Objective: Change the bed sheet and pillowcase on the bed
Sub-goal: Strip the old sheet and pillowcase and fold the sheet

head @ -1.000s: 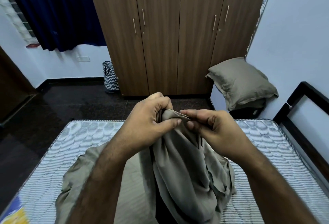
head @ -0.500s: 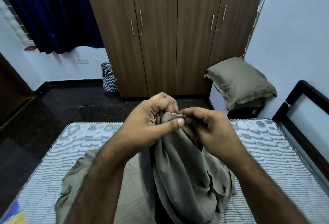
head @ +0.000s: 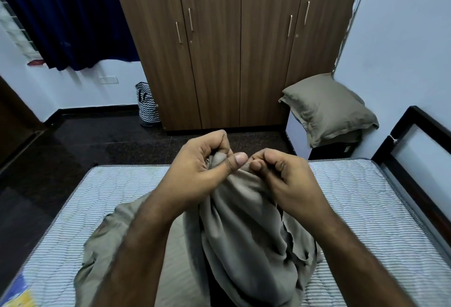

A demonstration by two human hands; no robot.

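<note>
Now, from left to right —
Curtain: a dark blue curtain hangs over the window at the far left, above a white wall.
Basket: a black-and-white zigzag basket stands on the dark floor, just beside the left edge of the wardrobe.
Wardrobe: a brown wooden wardrobe with four doors and slim metal handles fills the middle of the far wall.
Left hand: the left hand is raised in front of the person, forearm reaching up from the lower edge of the view; its fingers are curled over and the thumb lies flat across, gripping a bunched edge of the sheet.
Sheet: a grey-brown sheet hangs from both hands in loose folds and its lower part lies crumpled on the middle of the mattress, spreading more to the left.
Right hand: the right hand is at the same height, close beside the left, knuckles facing the camera; its fingers are curled tight and pinch the top edge of the sheet.
Mattress: a striped white mattress lies bare on either side of the sheet.
Pillow: a pillow in a grey-brown case leans against the right wall, on a low stand past the mattress.
Bed frame: a dark bed frame runs along the right side of the mattress.
</note>
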